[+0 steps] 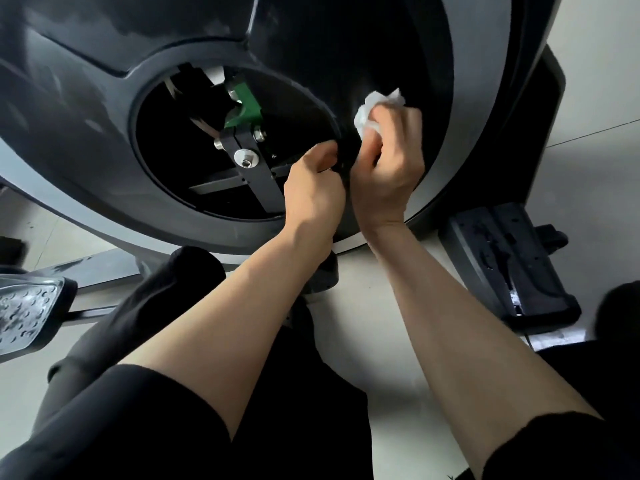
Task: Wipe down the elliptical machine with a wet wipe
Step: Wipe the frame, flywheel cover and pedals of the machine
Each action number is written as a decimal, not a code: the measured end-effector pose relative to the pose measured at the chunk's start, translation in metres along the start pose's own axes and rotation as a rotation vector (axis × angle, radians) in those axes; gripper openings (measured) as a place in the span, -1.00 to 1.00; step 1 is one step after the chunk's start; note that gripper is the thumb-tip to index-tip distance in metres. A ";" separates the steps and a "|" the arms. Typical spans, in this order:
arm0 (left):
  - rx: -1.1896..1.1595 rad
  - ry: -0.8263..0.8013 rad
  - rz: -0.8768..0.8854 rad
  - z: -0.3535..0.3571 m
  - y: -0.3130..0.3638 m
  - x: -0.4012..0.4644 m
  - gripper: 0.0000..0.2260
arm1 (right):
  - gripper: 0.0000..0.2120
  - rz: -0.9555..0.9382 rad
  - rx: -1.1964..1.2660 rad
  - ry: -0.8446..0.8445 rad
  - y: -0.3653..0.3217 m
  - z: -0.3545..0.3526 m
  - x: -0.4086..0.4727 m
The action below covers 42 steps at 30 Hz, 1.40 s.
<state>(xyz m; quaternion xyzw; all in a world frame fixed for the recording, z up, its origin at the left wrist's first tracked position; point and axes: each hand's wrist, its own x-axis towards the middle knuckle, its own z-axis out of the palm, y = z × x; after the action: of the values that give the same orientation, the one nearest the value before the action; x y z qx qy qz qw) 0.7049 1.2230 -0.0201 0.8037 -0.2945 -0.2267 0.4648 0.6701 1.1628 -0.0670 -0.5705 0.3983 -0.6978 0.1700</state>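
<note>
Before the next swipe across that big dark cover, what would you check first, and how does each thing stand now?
1. Wet wipe gripped in the right hand: ok.
2. Wipe touching the dark cover: ok.
3. Left hand steadying at the edge of the round opening: ok, though what it grips is hidden.
4. Fingers clear of the crank bolt: ok.
5. Wipe still damp: cannot tell.
6. Smudges left on the cover: not ok, streaks show.

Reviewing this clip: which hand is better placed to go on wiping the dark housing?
Right. The right hand already grips the wet wipe against the housing. The left hand has no wipe and grips a dark part at the opening's edge.
</note>
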 end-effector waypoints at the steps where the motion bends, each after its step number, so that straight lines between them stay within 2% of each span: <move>1: -0.027 0.006 0.000 -0.002 0.001 0.001 -0.58 | -0.84 -0.033 -0.024 -0.057 0.008 -0.001 -0.012; 4: -0.058 0.009 -0.002 -0.005 0.003 0.001 -0.54 | -0.84 0.078 -0.092 -0.282 0.023 -0.013 -0.051; 6: -0.082 0.035 -0.011 -0.006 0.003 0.002 -0.54 | -0.83 0.139 -0.030 -0.193 0.018 -0.014 -0.045; 8: -0.129 0.051 -0.011 -0.007 0.004 0.004 -0.57 | -0.83 0.075 0.050 -0.059 -0.001 -0.008 -0.014; 9: -0.138 0.044 -0.014 -0.008 0.005 0.005 -0.56 | -0.83 0.012 0.077 -0.043 -0.011 -0.005 0.001; 13: -0.144 -0.028 -0.029 -0.009 0.004 0.003 -0.62 | -0.84 -0.224 0.041 -0.155 -0.012 0.005 0.006; 16: -0.161 -0.071 -0.152 -0.009 -0.004 -0.002 -0.70 | -0.88 -0.188 -0.057 -0.266 0.010 0.002 -0.032; 18: -0.100 -0.093 -0.172 -0.008 -0.013 -0.004 -0.68 | -0.85 -0.085 -0.047 -0.258 0.013 -0.004 -0.040; 20: -0.005 -0.080 -0.133 -0.008 -0.020 -0.003 -0.61 | -0.82 0.001 -0.020 -0.132 0.010 -0.008 -0.029; 22: 0.157 -0.051 -0.114 -0.015 -0.024 -0.003 -0.51 | -0.80 0.002 -0.033 -0.038 0.007 -0.008 -0.013; 23: 0.257 -0.054 -0.087 -0.020 -0.028 -0.004 -0.47 | -0.79 -0.015 -0.049 -0.048 0.008 -0.007 -0.011; 25: 0.438 -0.104 -0.025 -0.030 -0.037 -0.007 -0.41 | -0.78 -0.028 -0.077 -0.145 0.019 -0.004 -0.027; 27: 0.563 -0.152 -0.023 -0.038 -0.048 -0.009 -0.40 | -0.83 0.010 -0.134 -0.363 0.038 -0.006 -0.061; 29: 0.622 -0.175 -0.044 -0.042 -0.058 -0.010 -0.40 | -0.77 0.191 -0.242 -0.633 0.056 -0.016 -0.094; 30: 0.633 -0.185 -0.043 -0.042 -0.061 -0.011 -0.39 | -0.71 0.319 -0.299 -0.671 0.062 -0.022 -0.106; 31: 0.632 -0.190 -0.036 -0.042 -0.063 -0.011 -0.38 | -0.68 0.431 -0.317 -0.603 0.062 -0.026 -0.109; 32: 0.624 -0.185 -0.029 -0.042 -0.065 -0.012 -0.37 | -0.70 0.480 -0.274 -0.456 0.057 -0.027 -0.107; 34: 0.619 -0.171 -0.016 -0.043 -0.066 -0.010 -0.35 | -0.80 0.418 -0.152 -0.197 0.035 -0.019 -0.091; 36: 0.629 -0.162 -0.005 -0.043 -0.069 -0.007 -0.34 | -0.83 0.294 -0.089 -0.086 0.024 -0.001 -0.075; 39: 0.661 -0.154 0.016 -0.040 -0.075 -0.006 -0.34 | -0.80 0.261 -0.076 -0.120 0.020 0.015 -0.076; 42: 0.723 -0.104 0.045 -0.035 -0.077 -0.007 -0.38 | -0.82 0.320 -0.117 -0.382 0.030 0.012 -0.111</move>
<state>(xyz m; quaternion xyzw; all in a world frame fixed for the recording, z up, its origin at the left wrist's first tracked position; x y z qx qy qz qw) 0.7424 1.2799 -0.0712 0.8967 -0.3965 -0.1383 0.1400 0.7068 1.2167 -0.1624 -0.6307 0.4837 -0.5173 0.3173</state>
